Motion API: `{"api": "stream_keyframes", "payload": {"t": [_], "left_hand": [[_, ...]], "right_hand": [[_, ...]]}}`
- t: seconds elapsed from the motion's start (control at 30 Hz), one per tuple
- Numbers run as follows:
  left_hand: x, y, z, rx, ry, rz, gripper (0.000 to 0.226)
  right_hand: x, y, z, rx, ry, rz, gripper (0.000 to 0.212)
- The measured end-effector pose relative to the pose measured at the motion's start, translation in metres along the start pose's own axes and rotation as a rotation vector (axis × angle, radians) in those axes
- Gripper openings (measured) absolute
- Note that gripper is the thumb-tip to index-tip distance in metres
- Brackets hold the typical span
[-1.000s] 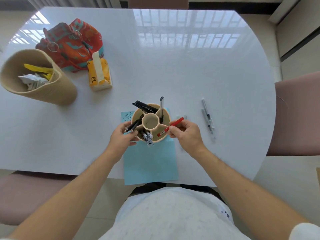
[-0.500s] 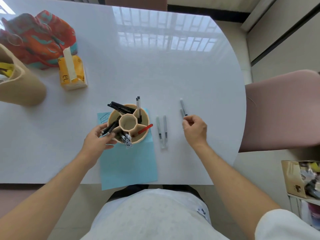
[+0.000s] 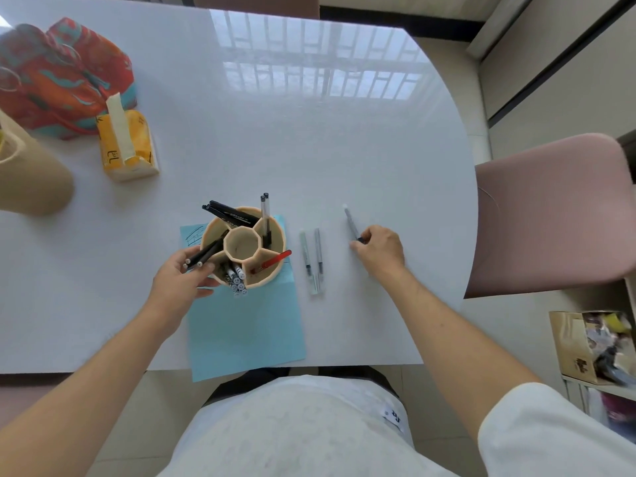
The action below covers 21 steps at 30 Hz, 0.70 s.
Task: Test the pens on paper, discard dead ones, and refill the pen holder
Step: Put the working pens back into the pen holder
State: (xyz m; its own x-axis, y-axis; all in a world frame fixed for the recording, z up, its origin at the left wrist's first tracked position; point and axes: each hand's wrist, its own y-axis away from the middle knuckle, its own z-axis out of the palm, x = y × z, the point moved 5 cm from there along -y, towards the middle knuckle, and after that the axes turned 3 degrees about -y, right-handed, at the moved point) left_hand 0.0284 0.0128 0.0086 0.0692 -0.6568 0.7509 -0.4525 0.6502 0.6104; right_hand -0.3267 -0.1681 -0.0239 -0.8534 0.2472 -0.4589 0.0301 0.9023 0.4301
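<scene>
Grey pen [image 3: 351, 222]: pinched at its near end by the right hand [image 3: 380, 251], fingers curled.
Left hand [image 3: 182, 280]: wraps the pen holder [image 3: 266, 275], touching black pens [image 3: 206, 254].

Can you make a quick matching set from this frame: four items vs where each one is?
Items:
1. red pen
2. blue paper
3. tissue pack
4. two grey pens

Places:
A. under the pen holder
B. bare table, between holder and right hand
C. in a holder compartment
D. beside the patterned bag

Pairs: 1-C, 2-A, 3-D, 4-B
</scene>
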Motion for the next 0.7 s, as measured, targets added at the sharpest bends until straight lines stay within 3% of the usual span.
{"api": "stream_keyframes", "payload": {"t": [0.2,0.4,0.53,0.7], "left_hand": [[0.003,0.001,0.002,0.010,0.001,-0.010,0.036],[0.002,0.000,0.002,0.009,0.004,-0.006,0.032],[0.002,0.000,0.002,0.014,0.000,-0.002,0.032],[0.001,0.001,0.002,0.010,-0.007,0.001,0.033]], "right_hand": [[-0.001,0.006,0.003,-0.067,0.037,0.030,0.017],[-0.024,0.027,0.031,-0.187,-0.151,-0.022,0.023],[-0.034,0.034,0.047,-0.197,-0.074,-0.064,0.018],[-0.053,0.043,0.055,-0.097,0.247,-0.097,0.055]]}}
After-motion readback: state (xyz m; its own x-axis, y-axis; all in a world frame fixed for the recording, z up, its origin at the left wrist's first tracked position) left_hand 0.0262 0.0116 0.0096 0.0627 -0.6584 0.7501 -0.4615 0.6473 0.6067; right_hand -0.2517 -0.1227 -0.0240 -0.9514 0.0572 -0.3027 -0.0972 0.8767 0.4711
